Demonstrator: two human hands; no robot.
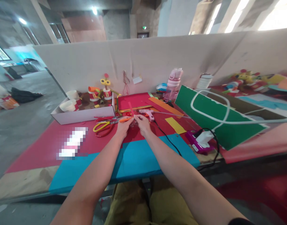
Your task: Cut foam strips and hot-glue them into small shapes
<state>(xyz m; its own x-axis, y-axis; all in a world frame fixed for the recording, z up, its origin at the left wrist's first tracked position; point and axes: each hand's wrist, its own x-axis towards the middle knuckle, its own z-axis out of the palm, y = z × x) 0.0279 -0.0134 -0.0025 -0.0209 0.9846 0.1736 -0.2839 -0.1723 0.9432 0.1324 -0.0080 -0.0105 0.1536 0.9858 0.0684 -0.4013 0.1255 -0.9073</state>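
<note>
My left hand (123,127) and my right hand (142,123) meet over the table, fingertips pinched close together. Between them a narrow red paper strip (131,108) stands up, its lower end at the fingertips. A slim orange piece (125,119) lies across my left fingers; its kind is unclear. Just beyond my right hand rests a pink glue gun (149,114) with a black cord. Left of my left hand are pliers with yellow and red handles (102,127). Small bits under the fingers are too small to make out.
An open white box (86,115) holds paper cups (69,105) and yellow-headed cup figures (107,92). Blue sheet (138,157) covers the front edge. To the right are a yellow paper piece (175,125), a purple power strip (199,144), a green board (211,115) and a pink bottle (173,82).
</note>
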